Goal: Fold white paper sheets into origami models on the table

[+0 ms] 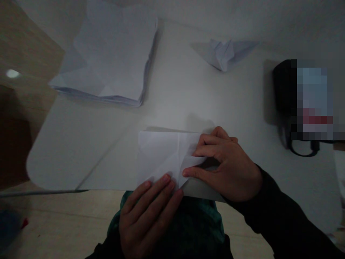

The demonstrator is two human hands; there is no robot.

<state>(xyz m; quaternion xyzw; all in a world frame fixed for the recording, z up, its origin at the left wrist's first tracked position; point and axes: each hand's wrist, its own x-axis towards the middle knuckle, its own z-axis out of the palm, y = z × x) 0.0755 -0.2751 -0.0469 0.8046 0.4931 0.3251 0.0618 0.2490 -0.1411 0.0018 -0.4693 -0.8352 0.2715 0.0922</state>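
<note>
Two bare hands on one piece of folded white paper [159, 151], which sits right at the near edge of the white table [107, 144], pretty much in the middle. Left hand [148, 216] is open and flat, fingers stretched out and lying close together, tips resting on the paper's near edge. Right hand [234, 165] is half curled over the paper's right end, thumb and fingertips a bit apart on either side of a turned-up flap [195, 160]. Can't tell if it's really pinching that flap or just touching it, tbh. Further back there's a paper stack [113, 54] on the left and a crumply folded paper shape [223, 54] off to the right.
</note>
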